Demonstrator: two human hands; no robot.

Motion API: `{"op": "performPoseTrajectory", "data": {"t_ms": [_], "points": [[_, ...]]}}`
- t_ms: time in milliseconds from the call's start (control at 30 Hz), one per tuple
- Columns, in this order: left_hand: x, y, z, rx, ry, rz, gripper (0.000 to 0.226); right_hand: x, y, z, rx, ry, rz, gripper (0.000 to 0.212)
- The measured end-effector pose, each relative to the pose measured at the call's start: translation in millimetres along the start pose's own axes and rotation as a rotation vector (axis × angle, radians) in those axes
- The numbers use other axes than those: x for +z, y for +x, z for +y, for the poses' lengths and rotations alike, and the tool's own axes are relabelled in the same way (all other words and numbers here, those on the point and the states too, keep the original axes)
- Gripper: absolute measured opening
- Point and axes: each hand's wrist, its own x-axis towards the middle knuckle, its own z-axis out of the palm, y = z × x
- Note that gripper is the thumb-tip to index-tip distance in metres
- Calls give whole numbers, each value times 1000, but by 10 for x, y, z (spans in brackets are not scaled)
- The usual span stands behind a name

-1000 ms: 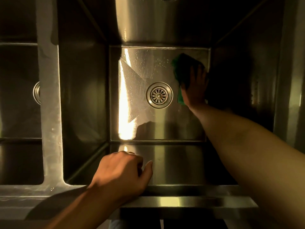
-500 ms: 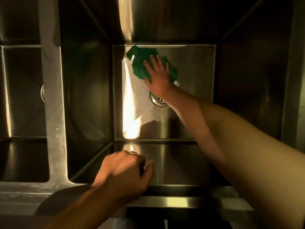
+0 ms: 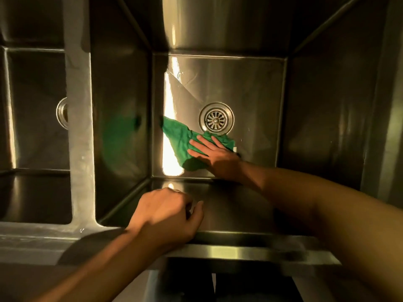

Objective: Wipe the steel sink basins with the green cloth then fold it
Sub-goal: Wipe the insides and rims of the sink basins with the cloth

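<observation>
The right hand [image 3: 214,155] lies flat on the green cloth [image 3: 181,141], fingers [image 3: 197,153] straight and spread, pressing it to the floor of the steel sink basin [image 3: 250,88]. The cloth now sits just on the near-left side of the drain strainer [image 3: 216,119], one edge almost touching it. Half a second ago it was beyond the strainer toward the far-left corner, and a second ago on the strainer's far-right side, so the wipe has swept round the strainer in an arc. I judge this basin's floor is largely covered.

The left hand [image 3: 168,214] rests on the front rim [image 3: 250,250], nearer than the strainer, as before. Its fingers are curled in and hold nothing visible.

The second basin [image 3: 37,138], left of the strainer past the divider, likely remains to be wiped, and the folding is not yet begun.
</observation>
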Motion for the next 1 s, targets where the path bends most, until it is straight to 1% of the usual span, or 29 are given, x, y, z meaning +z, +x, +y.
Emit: {"op": "performPoseTrajectory", "data": {"t_ms": [67,133,233,300,400,500,600,700,767,867,967,1000], "points": [[19,1,-4,-3,2,-8,64,9,-216,70,-21,-54,-65,85],[28,9,-19,-8,-2,-6,66,17,-433,178,9,-58,-88,88],[35,-1,-22,-5,-25,-10,66,15,-731,353,155,-57,-93,78],[24,-4,-8,-4,-32,-8,69,-9,-823,446,315,-88,-2,76],[1,-9,1,-2,-34,-17,68,-86,-749,668,647,-109,142,85],[-22,-2,4,-7,-49,-41,60,-217,-509,861,973,-44,263,87],[-38,-3,12,-15,-68,-53,56,-396,-214,1002,1168,66,402,80],[-42,-8,13,-8,-59,-19,61,-647,85,1198,1243,113,550,69],[-38,-11,1,3,-54,-15,64,-833,274,1360,1267,104,605,71],[-26,-5,-7,0,-101,-44,58,-1008,524,1532,1263,62,572,70],[-14,-5,-12,14,-118,-16,62,-1064,697,1531,1267,62,538,69],[-10,-8,-11,11,-125,-10,63,-1047,753,1492,1244,44,521,70]]}}
